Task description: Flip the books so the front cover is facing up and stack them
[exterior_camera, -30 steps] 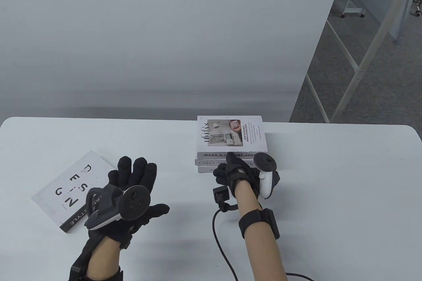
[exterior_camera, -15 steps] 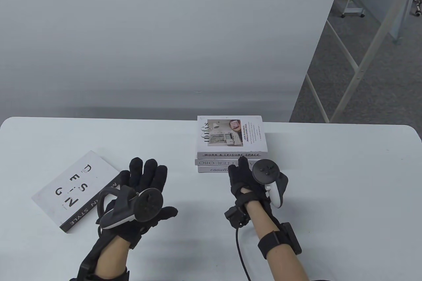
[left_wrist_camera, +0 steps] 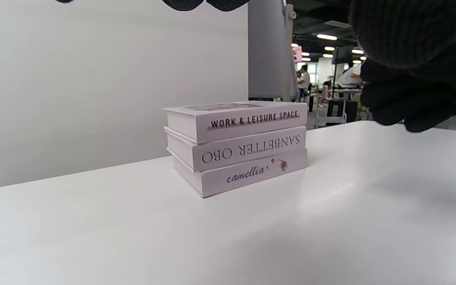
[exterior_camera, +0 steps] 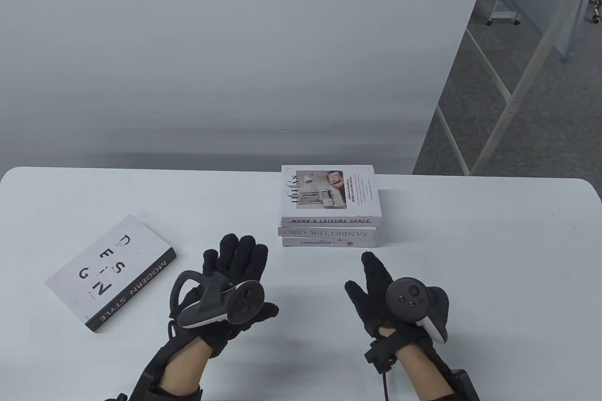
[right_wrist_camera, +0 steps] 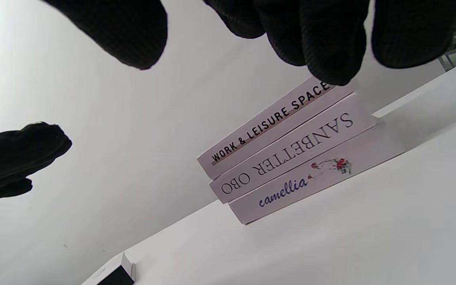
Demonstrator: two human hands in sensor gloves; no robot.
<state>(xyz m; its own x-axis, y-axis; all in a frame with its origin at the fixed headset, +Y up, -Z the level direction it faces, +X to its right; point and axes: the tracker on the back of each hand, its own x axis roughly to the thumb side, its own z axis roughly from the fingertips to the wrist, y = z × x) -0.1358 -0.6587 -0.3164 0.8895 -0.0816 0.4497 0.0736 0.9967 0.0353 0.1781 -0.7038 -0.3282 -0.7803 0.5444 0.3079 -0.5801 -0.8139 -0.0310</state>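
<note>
Nothing is held by the left hand (exterior_camera: pixel 230 279); its fingers are spread flat above the counter (exterior_camera: pixel 470 241). Nothing is held by the right hand (exterior_camera: pixel 376 288) either, and its fingers are loosely open.

A stack (exterior_camera: pixel 328 213) of books is set near the far edge of the counter. A lone book (exterior_camera: pixel 110 271) is laid flat at the left, well apart from the stack.

Trouble could come in a few ways. The stack could be knocked crooked if the lone book is dropped on it too hard or off to one side. The lone book looks smooth, so it could be let slip while it is lifted. If its front is already up, it could be turned the wrong way by a flip that is not needed.

Four books are counted: three in the stack, one alone. Two hands are counted. One counter is seen.
</note>
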